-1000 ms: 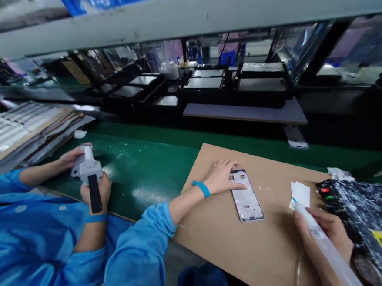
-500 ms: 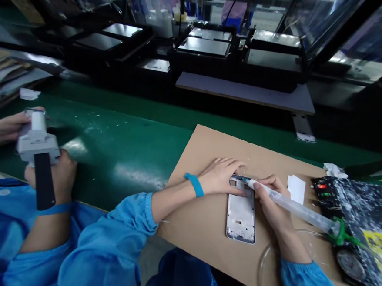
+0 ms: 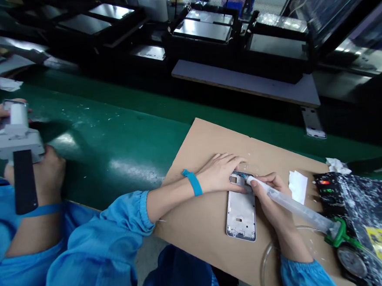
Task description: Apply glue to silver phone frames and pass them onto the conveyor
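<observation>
green counter (image 3: 128,143), brown board (image 3: 206,229) on it. right hand (image 3: 273,202) grasps translucent syringe (image 3: 293,206), tip at upper end of phone frame (image 3: 240,213). frame lies flat on board, left hand (image 3: 221,173) gripping its upper end. white paper (image 3: 298,187) to the right.

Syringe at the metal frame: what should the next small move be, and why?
Probably a short, steady slide of the syringe along the upper end of the metal frame: the right hand has its tip there, and the left hand braces that end on the cardboard.
</observation>
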### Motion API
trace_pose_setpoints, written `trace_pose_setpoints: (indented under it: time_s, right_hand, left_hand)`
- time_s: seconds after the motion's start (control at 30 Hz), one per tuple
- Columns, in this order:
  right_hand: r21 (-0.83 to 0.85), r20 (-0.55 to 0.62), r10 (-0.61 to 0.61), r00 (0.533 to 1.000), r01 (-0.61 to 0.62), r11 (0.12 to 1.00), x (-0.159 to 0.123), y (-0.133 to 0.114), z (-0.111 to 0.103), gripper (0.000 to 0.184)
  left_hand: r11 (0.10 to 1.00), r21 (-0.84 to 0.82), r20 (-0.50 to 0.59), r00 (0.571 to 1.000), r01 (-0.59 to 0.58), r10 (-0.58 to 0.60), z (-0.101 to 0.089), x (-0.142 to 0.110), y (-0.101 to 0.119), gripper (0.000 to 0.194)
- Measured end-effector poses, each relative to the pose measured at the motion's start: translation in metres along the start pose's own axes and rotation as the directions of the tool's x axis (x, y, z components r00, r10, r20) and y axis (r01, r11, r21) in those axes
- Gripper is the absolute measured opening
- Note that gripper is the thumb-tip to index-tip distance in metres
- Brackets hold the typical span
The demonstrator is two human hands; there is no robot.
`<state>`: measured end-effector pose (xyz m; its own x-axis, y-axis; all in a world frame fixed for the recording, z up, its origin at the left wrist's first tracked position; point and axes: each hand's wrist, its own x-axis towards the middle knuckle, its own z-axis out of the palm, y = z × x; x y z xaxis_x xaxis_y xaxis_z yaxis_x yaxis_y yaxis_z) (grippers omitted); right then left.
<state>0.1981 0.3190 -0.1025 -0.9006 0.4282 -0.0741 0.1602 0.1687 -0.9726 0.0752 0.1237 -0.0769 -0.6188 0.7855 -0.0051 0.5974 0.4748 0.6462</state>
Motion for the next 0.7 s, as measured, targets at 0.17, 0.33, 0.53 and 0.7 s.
trace_pose_setpoints:
  time_s: [0.17,0.33,0.53,0.7]
  right_hand:
    - [-0.018,0.017,0.03,0.999,-0.029,0.999,0.0,-0.0001,-0.0001,0.057]
    - [-0.013,0.023,0.033,0.999,-0.033,0.999,0.0022,0.0059,-0.0024,0.057]
    - [-0.006,0.03,0.044,0.999,-0.043,0.999,0.0003,0.0054,-0.0025,0.058]
    - [-0.006,0.026,0.035,0.999,-0.035,0.999,0.0,0.0055,-0.0026,0.058]
  left_hand:
    - [1.0,0.008,-0.006,1.0,-0.004,0.004,0.0017,0.0004,-0.0011,0.065]
    - [1.0,0.008,-0.009,1.0,-0.014,0.014,0.0023,0.0004,-0.0014,0.065]
    - [1.0,0.007,0.006,1.0,-0.007,0.007,0.0021,0.0014,-0.0018,0.068]
    - [1.0,0.012,0.004,1.0,-0.011,0.011,0.0025,0.0012,-0.0018,0.069]
